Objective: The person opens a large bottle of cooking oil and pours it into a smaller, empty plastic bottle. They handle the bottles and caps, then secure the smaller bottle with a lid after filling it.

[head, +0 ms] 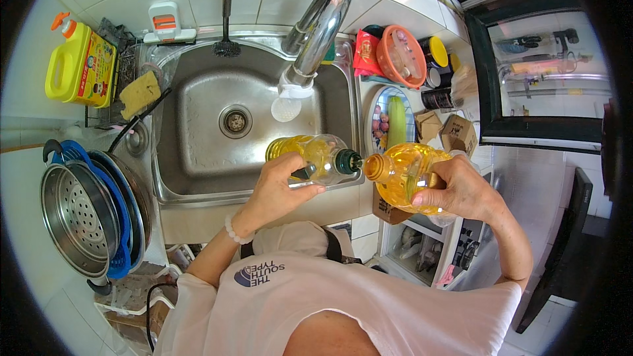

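Observation:
Over the near right edge of the steel sink (198,123), my left hand (282,180) grips a clear oil bottle (324,151) with a dark green neck, partly filled with yellow oil. My right hand (457,188) holds a larger clear plastic bottle (405,168) of yellow oil by its handle, its orange mouth facing the green neck. The two mouths are very close; whether they touch or oil is flowing I cannot tell. A chrome faucet (321,24) with a white spout attachment (292,96) stands over the sink beyond the bottles.
Left of the sink are a yellow detergent jug (64,69), a sponge (140,95) and a steel steamer pot (76,217). On the right, an oval plate (372,109) bears a green vegetable, near an orange basket (401,54) and small cardboard boxes (459,133). A black brush (226,15) hangs above the sink.

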### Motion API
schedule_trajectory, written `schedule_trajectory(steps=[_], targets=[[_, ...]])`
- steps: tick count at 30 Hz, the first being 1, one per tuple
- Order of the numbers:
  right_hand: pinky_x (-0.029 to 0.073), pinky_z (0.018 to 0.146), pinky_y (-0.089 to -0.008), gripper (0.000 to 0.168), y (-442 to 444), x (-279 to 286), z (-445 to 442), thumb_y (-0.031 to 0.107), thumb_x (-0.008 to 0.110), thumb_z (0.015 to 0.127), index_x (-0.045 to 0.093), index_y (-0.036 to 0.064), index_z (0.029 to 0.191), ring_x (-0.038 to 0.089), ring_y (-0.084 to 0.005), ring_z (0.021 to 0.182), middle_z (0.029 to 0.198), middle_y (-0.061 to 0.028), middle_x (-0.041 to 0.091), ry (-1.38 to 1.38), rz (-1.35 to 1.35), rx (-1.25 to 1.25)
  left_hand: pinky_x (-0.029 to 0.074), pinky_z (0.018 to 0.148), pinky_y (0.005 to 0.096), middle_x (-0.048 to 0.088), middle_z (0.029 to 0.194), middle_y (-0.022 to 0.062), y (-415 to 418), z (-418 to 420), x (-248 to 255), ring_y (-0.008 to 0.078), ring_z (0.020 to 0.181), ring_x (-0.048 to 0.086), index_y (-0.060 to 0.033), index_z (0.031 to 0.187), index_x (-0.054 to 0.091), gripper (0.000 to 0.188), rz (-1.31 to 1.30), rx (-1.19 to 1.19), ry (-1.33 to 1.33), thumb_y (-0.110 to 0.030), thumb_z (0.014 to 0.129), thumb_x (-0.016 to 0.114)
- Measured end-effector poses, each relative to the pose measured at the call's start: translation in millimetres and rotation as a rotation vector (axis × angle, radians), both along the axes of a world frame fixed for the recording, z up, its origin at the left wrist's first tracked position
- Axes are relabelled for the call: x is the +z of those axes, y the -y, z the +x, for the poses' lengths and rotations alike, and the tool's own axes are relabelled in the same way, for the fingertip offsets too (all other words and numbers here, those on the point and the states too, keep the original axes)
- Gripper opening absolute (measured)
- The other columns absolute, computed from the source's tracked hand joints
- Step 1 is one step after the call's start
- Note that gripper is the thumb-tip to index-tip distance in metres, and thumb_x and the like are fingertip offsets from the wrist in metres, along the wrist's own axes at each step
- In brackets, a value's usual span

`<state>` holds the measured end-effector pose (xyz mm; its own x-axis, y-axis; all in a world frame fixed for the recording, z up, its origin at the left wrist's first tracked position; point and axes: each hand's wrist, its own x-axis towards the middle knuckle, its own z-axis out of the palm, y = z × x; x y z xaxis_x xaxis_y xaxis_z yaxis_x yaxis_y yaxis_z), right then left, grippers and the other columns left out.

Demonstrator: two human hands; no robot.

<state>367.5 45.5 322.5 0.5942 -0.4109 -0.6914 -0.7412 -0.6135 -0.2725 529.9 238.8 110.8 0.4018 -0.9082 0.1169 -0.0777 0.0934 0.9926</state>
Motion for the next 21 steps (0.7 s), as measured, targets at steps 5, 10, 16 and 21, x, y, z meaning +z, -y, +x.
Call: schedule_trajectory(steps=[5, 10, 16, 21], targets=[[0.043, 0.044, -0.0331, 0.07, 0.7, -1.6, -0.8, 0.067, 0.066, 0.069, 0.06, -0.002, 0.063, 0.055, -0.0181, 0.045, 0.048, -0.007, 0.051, 0.007, -0.009, 0.014, 0.046, 0.067, 0.0286, 0.061, 0.078, 0.0096, -0.8, 0.0, -2.0, 0.0166, 0.072, 0.058, 0.0024, 0.086, 0.06, 0.033, 0.005, -0.016, 0.002, -0.011, 0.066, 0.082], [0.043, 0.044, -0.0333, 0.068, 0.7, -2.1, -2.3, 0.065, 0.067, 0.069, 0.061, -0.003, 0.064, 0.055, -0.0183, 0.045, 0.048, -0.0077, 0.052, 0.015, -0.009, 0.017, 0.046, 0.067, 0.029, 0.061, 0.078, 0.01, -0.9, 0.0, 0.6, 0.0169, 0.072, 0.058, 0.0023, 0.084, 0.059, 0.034, 0.004, -0.004, 0.009, -0.012, 0.066, 0.083], [0.043, 0.045, -0.0335, 0.065, 0.5, -1.0, 0.0, 0.06, 0.07, 0.071, 0.062, -0.004, 0.065, 0.055, -0.0183, 0.046, 0.049, -0.0083, 0.053, 0.015, -0.002, 0.014, 0.046, 0.067, 0.0293, 0.06, 0.077, 0.0106, -0.4, 0.6, 2.4, 0.0174, 0.071, 0.058, 0.0023, 0.083, 0.058, 0.033, 0.002, -0.001, 0.019, -0.012, 0.065, 0.083], [0.043, 0.045, -0.0343, 0.063, 1.1, -1.6, -0.1, 0.058, 0.071, 0.071, 0.061, -0.005, 0.065, 0.055, -0.0188, 0.046, 0.049, -0.0092, 0.053, 0.013, -0.005, 0.024, 0.045, 0.066, 0.0297, 0.06, 0.077, 0.0106, 0.4, 0.0, 1.5, 0.018, 0.071, 0.058, 0.0022, 0.083, 0.059, 0.033, -0.006, 0.0, 0.004, -0.011, 0.065, 0.083]])
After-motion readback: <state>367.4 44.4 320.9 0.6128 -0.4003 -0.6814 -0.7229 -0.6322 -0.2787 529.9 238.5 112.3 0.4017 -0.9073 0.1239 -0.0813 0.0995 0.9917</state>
